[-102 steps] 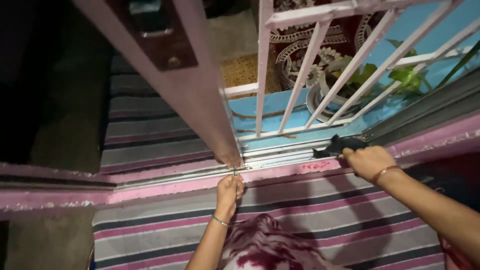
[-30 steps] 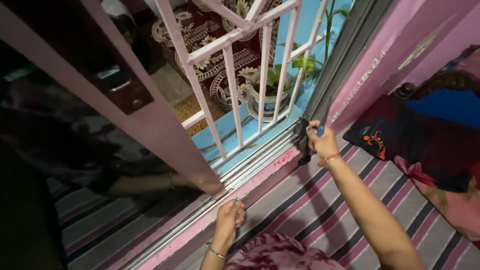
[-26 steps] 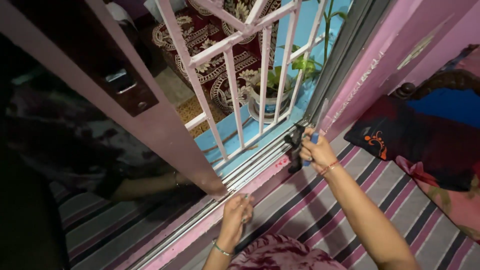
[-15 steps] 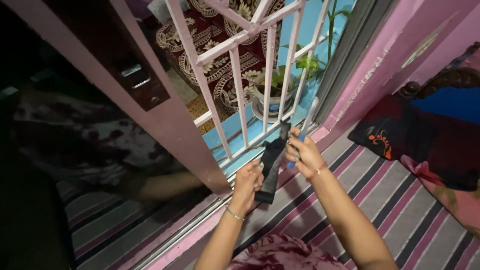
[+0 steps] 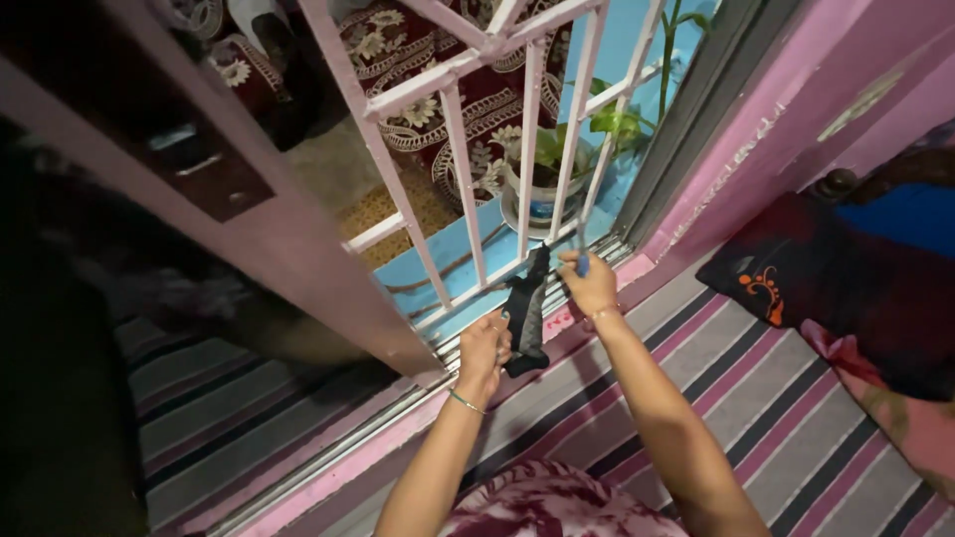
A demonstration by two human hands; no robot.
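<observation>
Two bare hands at a window sill, both closed on one dark cloth [image 5: 525,308]. Left hand [image 5: 484,348] curled shut around the cloth's lower end, fingers [image 5: 494,333] wrapped over it, a thin bangle on the wrist below. Right hand [image 5: 589,283] raised a little higher, fingers bent in tight, pinching near the cloth's upper end together with something slim and blue [image 5: 582,261]; hard to tell what the blue piece is. Cloth stretched slantwise between the two grips, limp and wrinkled, top end up by the grille, bottom end hanging past the left palm and over the metal window track [image 5: 438,348]. Most of its length bare between the hands, left fingers on its left side, right fingers just beside its top.

Directly behind, a white window grille [image 5: 527,149] of upright bars, with a potted green plant [image 5: 542,169] on a light-blue ledge [image 5: 463,264] beyond it. Further out, a patterned red-and-cream rug [image 5: 438,60]. To the left, a pink sliding window frame [image 5: 288,249] slanting down to the track. Underneath the arms, a striped covering [image 5: 716,378] in grey, pink and dark bands. At the right, a dark cushion with an orange motif [image 5: 796,288] against a pink wall [image 5: 776,129].
</observation>
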